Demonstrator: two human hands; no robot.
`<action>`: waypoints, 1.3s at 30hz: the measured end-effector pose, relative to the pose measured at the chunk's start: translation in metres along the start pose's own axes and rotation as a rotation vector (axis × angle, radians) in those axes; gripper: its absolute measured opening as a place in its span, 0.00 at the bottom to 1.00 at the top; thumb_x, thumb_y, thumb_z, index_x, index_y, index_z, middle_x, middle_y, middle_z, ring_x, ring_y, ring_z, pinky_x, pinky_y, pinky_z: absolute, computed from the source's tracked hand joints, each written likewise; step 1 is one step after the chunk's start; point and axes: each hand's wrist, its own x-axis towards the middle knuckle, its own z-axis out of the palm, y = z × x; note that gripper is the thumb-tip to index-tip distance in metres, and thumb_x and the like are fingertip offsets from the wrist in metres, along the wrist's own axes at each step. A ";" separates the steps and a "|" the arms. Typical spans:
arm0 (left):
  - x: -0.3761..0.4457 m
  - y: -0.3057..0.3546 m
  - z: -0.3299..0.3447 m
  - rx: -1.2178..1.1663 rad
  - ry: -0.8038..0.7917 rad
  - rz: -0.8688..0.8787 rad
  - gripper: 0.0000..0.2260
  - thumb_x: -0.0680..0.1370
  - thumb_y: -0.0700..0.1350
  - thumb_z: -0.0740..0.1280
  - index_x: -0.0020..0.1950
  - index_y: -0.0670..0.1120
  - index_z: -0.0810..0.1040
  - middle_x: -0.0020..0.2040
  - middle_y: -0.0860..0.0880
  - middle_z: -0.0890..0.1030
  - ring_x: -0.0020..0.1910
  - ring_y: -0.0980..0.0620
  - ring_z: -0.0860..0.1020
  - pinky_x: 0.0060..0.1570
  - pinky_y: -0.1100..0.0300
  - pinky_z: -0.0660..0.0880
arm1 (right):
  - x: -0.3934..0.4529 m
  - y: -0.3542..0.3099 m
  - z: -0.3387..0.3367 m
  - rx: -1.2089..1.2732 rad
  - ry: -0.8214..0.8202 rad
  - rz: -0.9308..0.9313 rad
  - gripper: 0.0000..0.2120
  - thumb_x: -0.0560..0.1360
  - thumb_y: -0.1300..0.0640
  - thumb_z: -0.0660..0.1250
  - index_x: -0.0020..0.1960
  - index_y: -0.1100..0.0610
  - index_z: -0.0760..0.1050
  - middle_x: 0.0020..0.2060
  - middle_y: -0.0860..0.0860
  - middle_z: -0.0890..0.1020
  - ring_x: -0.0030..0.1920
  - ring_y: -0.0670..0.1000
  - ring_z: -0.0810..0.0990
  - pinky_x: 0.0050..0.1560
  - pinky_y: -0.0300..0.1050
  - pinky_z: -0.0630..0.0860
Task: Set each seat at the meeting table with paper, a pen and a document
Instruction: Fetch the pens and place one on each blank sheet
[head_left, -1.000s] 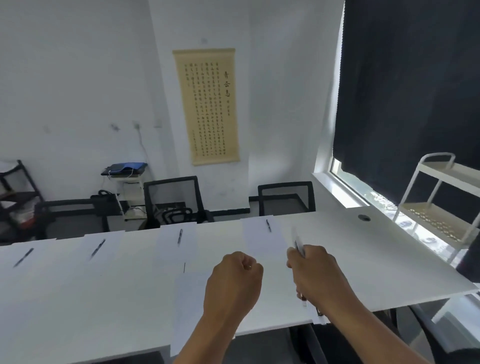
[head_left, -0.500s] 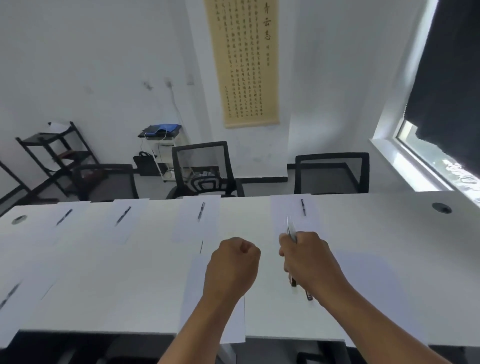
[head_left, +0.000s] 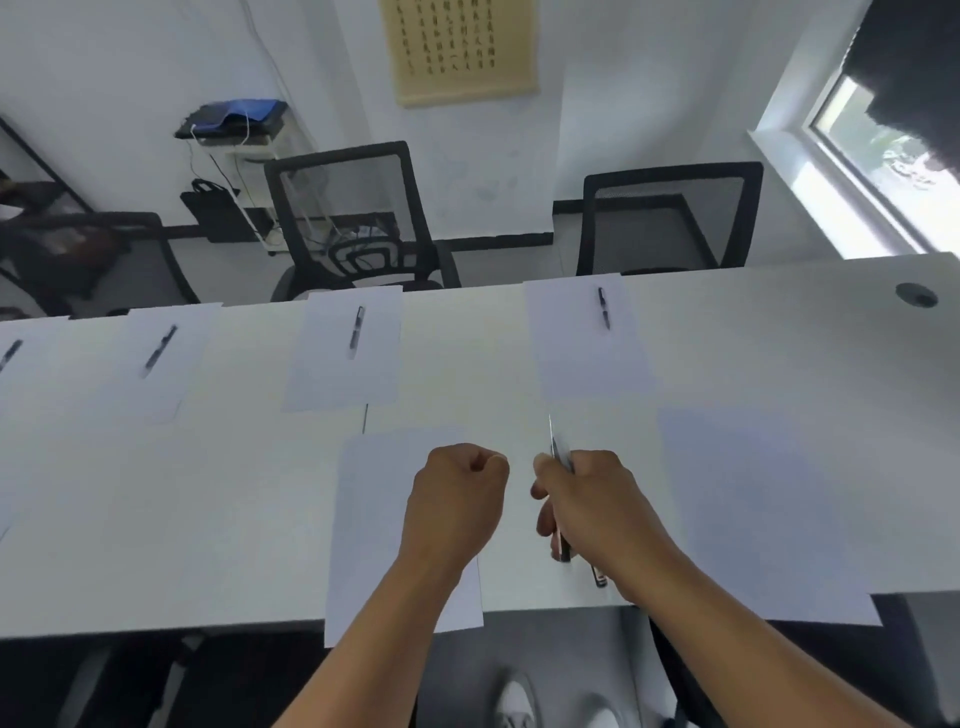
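I'm on the pen step for the near side of the worktop (head_left: 779, 364). My right hand (head_left: 587, 499) grasps a small bundle of pens (head_left: 558, 457) — a tip sticks out above the fist and at least 2 ends show below it, though I cannot count them exactly. My left hand (head_left: 457, 488) is clenched into a fist and seems to hold nothing; it hovers over the sheet (head_left: 374, 519) right in front of me, which overhangs the near edge and carries no pen yet. A second bare sheet (head_left: 753, 509) lies to my right, also hanging past the edge.

Across the worktop the far seats look further along: far sheet (head_left: 587, 358) has a far pen (head_left: 603, 307) on it, and the mid sheet (head_left: 345, 358) has a mid pen (head_left: 356, 331); 2 more pens lie on sheets further left. I see no separate document at any seat, so I judge that step is not yet done.

Next, I think, I need to draw 1 pen out of the bundle with my left hand and lay it on the near sheet, without nudging the paper further off the edge.

The worktop is long, white and smooth, with a cable hole (head_left: 917, 296) at the far right. Behind it stand 2 black mesh chairs (head_left: 353, 208) against a white wall with a scroll (head_left: 462, 47); a window (head_left: 883, 156) is at right.
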 end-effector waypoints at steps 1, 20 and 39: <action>0.005 -0.005 0.003 0.002 -0.016 -0.007 0.11 0.71 0.53 0.61 0.40 0.50 0.80 0.40 0.53 0.78 0.39 0.53 0.76 0.44 0.53 0.74 | 0.006 0.005 0.005 -0.002 -0.005 0.012 0.18 0.85 0.47 0.60 0.47 0.56 0.82 0.33 0.51 0.88 0.34 0.57 0.88 0.43 0.51 0.84; 0.047 -0.032 0.052 -0.107 -0.082 -0.071 0.15 0.80 0.45 0.66 0.44 0.33 0.80 0.39 0.38 0.84 0.38 0.40 0.83 0.43 0.50 0.77 | 0.067 0.063 0.045 0.051 -0.123 0.102 0.18 0.86 0.47 0.60 0.47 0.57 0.80 0.33 0.54 0.87 0.28 0.52 0.83 0.39 0.55 0.85; 0.051 -0.052 0.015 -0.328 -0.148 -0.124 0.14 0.82 0.41 0.70 0.40 0.35 0.86 0.36 0.36 0.82 0.34 0.50 0.78 0.34 0.70 0.76 | 0.063 0.047 0.078 0.018 -0.223 0.040 0.21 0.87 0.41 0.59 0.46 0.54 0.80 0.36 0.55 0.87 0.37 0.57 0.88 0.45 0.59 0.87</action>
